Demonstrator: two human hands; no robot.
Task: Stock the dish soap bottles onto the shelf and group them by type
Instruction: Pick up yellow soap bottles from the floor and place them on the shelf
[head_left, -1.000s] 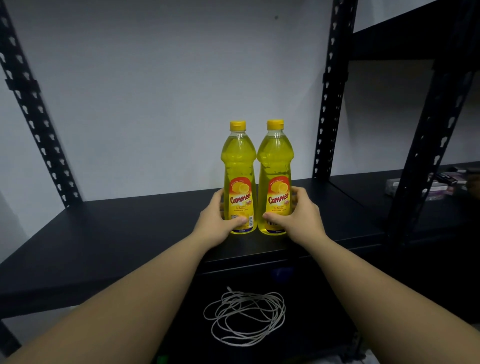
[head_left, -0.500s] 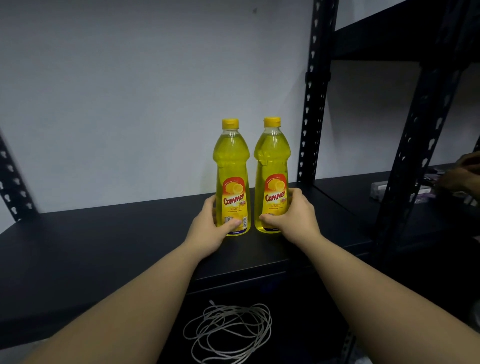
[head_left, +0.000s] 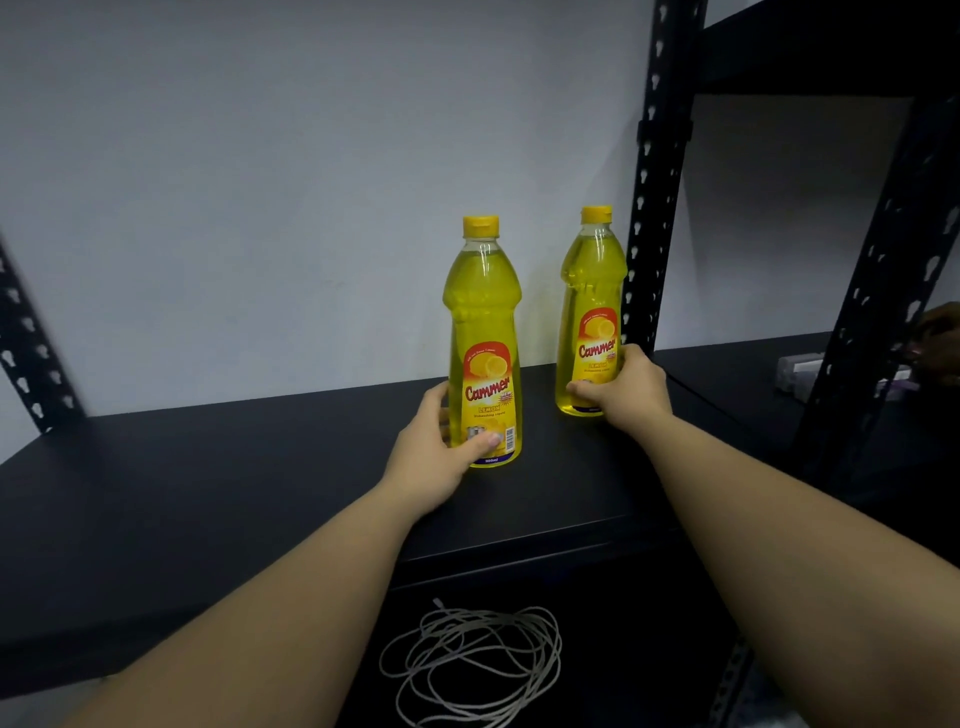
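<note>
Left hand (head_left: 426, 457) grips left bottle (head_left: 485, 353), right hand (head_left: 626, 392) grips right bottle (head_left: 592, 317) at 1 o'clock; risk: tall bottles tip against upright (head_left: 652, 218).

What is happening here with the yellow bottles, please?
A person is stocking dish soap on a black shelf. The left hand grips the left bottle near its base, and the right hand grips the right bottle, which stands further back, close to the shelf post. Both are upright, the same lemon type, with a gap between them.
</note>
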